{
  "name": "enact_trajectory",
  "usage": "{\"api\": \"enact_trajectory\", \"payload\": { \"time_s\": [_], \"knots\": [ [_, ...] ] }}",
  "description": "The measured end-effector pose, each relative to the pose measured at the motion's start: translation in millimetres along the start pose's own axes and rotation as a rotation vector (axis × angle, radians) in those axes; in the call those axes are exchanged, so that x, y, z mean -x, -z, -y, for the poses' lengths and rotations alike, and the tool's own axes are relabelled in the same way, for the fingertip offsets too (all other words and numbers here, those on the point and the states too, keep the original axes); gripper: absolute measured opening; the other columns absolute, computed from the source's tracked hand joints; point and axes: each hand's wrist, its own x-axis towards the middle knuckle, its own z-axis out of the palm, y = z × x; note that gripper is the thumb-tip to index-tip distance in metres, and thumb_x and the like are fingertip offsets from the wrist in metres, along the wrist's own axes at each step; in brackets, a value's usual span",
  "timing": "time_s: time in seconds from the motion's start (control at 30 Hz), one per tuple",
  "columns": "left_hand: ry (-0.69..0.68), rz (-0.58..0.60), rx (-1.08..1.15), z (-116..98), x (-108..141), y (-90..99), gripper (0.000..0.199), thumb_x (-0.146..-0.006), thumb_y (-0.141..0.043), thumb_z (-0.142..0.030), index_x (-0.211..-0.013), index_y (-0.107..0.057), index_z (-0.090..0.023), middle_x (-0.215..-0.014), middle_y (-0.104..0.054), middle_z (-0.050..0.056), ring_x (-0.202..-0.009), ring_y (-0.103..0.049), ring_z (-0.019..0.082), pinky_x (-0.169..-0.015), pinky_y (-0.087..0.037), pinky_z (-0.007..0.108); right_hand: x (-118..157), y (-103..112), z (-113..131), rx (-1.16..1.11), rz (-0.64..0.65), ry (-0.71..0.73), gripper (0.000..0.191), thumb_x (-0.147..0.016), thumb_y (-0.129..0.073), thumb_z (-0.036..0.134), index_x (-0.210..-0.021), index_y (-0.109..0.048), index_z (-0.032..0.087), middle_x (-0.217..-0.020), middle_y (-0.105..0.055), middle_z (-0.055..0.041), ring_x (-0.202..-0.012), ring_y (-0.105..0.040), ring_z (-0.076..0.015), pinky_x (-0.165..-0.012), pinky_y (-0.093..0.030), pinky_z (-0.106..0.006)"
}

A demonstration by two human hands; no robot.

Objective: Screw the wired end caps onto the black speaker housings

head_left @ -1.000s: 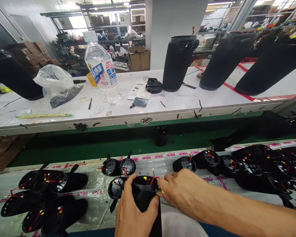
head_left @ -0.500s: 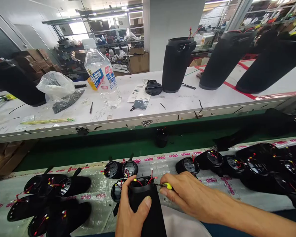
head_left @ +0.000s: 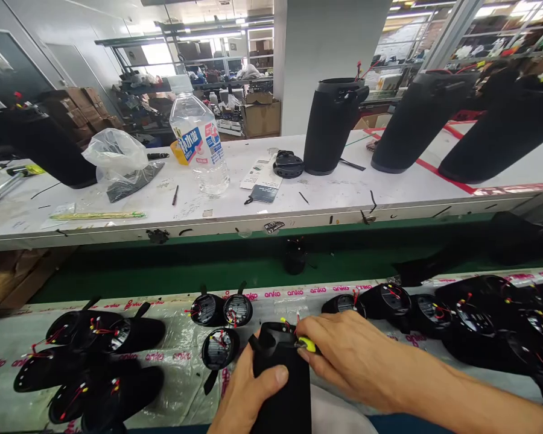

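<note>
My left hand (head_left: 253,386) is wrapped around a black, fabric-covered cylindrical speaker housing (head_left: 284,386), its thumb lying across the front. The housing stands upright, slightly tilted, with its open rim at the top and a dark strap on the rim's left. Short red wires with small connectors stick up behind the rim. In my right hand (head_left: 344,355) a small tool with a yellow and black handle (head_left: 306,345) is pinched, its tip against the rim's right side. The tip is mostly hidden, so its exact kind is unclear.
Several similar housings lie on the plastic-covered lower surface, at left (head_left: 136,334) and right (head_left: 475,319). On the white bench (head_left: 235,208) beyond stand a water bottle (head_left: 199,144), a plastic bag (head_left: 115,154) and upright housings (head_left: 332,126). A green strip separates the two levels.
The speaker housing has turned in my left hand, so the strap now shows at its rim and the wires sit farther back. The tool stays at the rim's right side.
</note>
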Motion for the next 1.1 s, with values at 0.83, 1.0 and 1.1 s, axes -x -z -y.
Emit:
{"api": "enact_trajectory", "payload": {
  "time_s": [0.83,1.0,1.1],
  "knots": [
    [-0.160,-0.092,-0.296,5.1,2.6,6.0,0.104,-0.069,-0.090,-0.050,-0.158,-0.049,-0.018,-0.143,-0.076,0.016,-0.140,-0.065,0.040,-0.125,-0.039,0.049,1.1,-7.9,7.4,0.256,0.103,0.114,0.023,-0.088,-0.075,0.014,-0.098,-0.056,0.023,-0.082,-0.061,-0.0005,-0.065,-0.054,-0.0220,-0.052,-0.021,-0.040],
    [-0.162,-0.178,-0.393,6.9,6.7,1.4,0.095,-0.071,-0.083,-0.047,-0.156,-0.050,-0.021,-0.144,-0.075,0.014,-0.139,-0.066,0.038,-0.123,-0.042,0.050,5.3,-17.9,21.3,0.342,0.151,0.099,0.026,-0.075,-0.071,0.010,-0.094,-0.060,0.022,-0.084,-0.060,-0.0048,-0.065,-0.052,-0.0229,-0.048,-0.019,-0.042],
    [-0.184,-0.271,-0.474,13.3,6.6,-0.9,0.091,-0.071,-0.076,-0.046,-0.154,-0.051,-0.020,-0.140,-0.078,0.015,-0.135,-0.068,0.040,-0.122,-0.042,0.055,7.8,-28.6,32.7,0.361,0.155,0.071,0.029,-0.070,-0.071,0.009,-0.096,-0.064,0.020,-0.084,-0.059,-0.0065,-0.063,-0.050,-0.0228,-0.046,-0.018,-0.041]
  ]
}}
